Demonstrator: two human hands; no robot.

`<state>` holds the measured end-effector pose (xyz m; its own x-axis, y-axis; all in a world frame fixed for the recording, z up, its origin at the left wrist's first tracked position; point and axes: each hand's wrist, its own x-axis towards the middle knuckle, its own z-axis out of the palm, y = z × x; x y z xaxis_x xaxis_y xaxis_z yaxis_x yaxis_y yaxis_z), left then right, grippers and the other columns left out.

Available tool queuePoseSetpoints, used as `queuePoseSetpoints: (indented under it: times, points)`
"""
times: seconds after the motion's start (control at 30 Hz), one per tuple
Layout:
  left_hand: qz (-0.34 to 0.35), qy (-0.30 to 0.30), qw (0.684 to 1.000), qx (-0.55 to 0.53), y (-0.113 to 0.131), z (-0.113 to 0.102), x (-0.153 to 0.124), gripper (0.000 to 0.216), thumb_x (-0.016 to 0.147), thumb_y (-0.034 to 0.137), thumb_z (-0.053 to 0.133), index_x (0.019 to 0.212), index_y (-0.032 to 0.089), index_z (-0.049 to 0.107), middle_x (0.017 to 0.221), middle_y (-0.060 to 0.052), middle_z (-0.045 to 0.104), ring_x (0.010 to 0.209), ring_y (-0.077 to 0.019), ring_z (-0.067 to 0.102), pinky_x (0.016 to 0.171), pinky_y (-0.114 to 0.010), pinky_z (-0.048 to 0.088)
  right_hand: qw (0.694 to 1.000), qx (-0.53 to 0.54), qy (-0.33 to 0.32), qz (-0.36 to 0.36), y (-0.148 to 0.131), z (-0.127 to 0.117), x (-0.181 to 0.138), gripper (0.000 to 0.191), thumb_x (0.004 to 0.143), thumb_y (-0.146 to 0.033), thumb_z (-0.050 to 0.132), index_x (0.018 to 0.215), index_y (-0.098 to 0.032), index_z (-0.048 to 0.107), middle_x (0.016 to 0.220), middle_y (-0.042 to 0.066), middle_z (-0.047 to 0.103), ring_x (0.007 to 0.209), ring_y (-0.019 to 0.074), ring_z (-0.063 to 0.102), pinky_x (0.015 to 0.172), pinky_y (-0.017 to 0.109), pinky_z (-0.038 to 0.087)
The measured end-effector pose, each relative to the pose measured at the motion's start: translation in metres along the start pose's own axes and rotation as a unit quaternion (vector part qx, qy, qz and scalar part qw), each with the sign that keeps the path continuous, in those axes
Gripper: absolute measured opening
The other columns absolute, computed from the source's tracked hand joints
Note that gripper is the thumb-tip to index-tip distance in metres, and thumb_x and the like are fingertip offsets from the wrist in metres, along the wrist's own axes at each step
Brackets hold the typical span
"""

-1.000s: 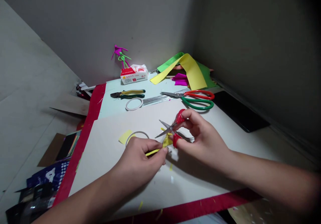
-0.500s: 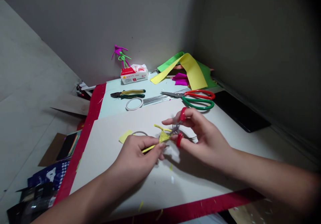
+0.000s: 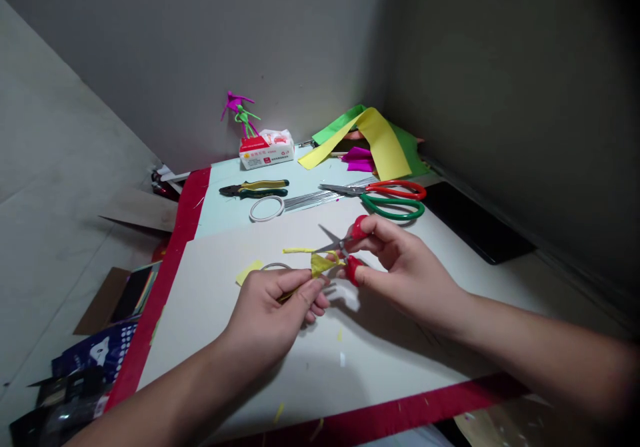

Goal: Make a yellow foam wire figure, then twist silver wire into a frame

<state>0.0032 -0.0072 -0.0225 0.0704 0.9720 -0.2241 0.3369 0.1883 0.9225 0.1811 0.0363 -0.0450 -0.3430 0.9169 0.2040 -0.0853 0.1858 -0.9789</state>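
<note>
Between thumb and fingers, my left hand (image 3: 283, 300) pinches a small yellow paper-wrapped figure (image 3: 320, 264) with thin limbs sticking out. My right hand (image 3: 400, 260) has its thumb and fingers in the red handles of small scissors (image 3: 336, 241). Their blades stand apart and point left, close above the yellow piece; whether they touch it I cannot tell. Behind my left hand lie a yellow paper scrap (image 3: 249, 271) and a grey ring-shaped thing (image 3: 275, 266), partly hidden.
Beyond my hands lie pliers (image 3: 255, 189), a white ring (image 3: 267, 209), thin wires (image 3: 310, 197), large scissors (image 3: 385, 193) and a black phone-like slab (image 3: 475, 223). Pink and green figures (image 3: 243, 113) stand by a small box (image 3: 267, 150). Yellow paper (image 3: 385, 143) lies at the back.
The small scissors have swung round so their blades now point left, apart, above the yellow figure. The figure has turned in my left hand, one thin limb now reaching left.
</note>
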Motion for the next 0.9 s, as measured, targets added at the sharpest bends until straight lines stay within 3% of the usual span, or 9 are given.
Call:
queuePoseSetpoints:
  times: [0.33, 0.5, 0.77, 0.9]
  points:
    - [0.054, -0.010, 0.998, 0.007, -0.007, 0.005, 0.000, 0.025, 0.085, 0.023, 0.057, 0.065, 0.014, 0.070, 0.062, -0.003, 0.067, 0.055, -0.0103, 0.059, 0.055, -0.020, 0.050, 0.999, 0.033, 0.015, 0.004, 0.001, 0.005, -0.003, 0.025, 0.073, -0.006, 0.065, 0.084, -0.022, 0.050, 0.081, -0.003, 0.056, 0.074, 0.0109, 0.060, 0.068, 0.023, 0.050]
    - [0.094, -0.001, 0.994, 0.059, -0.011, 0.005, 0.001, 0.029, 0.087, 0.028, 0.056, 0.065, 0.015, 0.069, 0.062, -0.003, 0.067, 0.057, -0.0112, 0.059, 0.057, -0.022, 0.049, 0.996, 0.078, 0.030, 0.011, 0.000, 0.007, -0.005, 0.026, 0.075, -0.008, 0.066, 0.085, -0.024, 0.047, 0.083, -0.002, 0.056, 0.080, 0.0129, 0.058, 0.070, 0.025, 0.050]
    - [0.146, 0.003, 0.983, 0.111, -0.007, 0.006, 0.001, 0.029, 0.087, 0.023, 0.053, 0.064, 0.015, 0.069, 0.058, -0.003, 0.065, 0.057, -0.0126, 0.060, 0.058, -0.023, 0.048, 0.981, 0.184, -0.013, 0.058, -0.004, 0.008, -0.004, 0.027, 0.077, -0.007, 0.065, 0.089, -0.024, 0.047, 0.084, -0.003, 0.057, 0.078, 0.0101, 0.056, 0.069, 0.022, 0.049]
    - [0.137, 0.009, 0.986, 0.096, -0.006, 0.006, 0.001, 0.028, 0.086, 0.023, 0.055, 0.063, 0.015, 0.069, 0.060, -0.003, 0.067, 0.055, -0.0125, 0.060, 0.056, -0.023, 0.049, 0.981, 0.186, 0.024, 0.056, -0.005, 0.000, -0.001, 0.024, 0.081, -0.017, 0.066, 0.092, -0.024, 0.047, 0.086, -0.001, 0.062, 0.079, 0.0110, 0.059, 0.073, 0.023, 0.049]
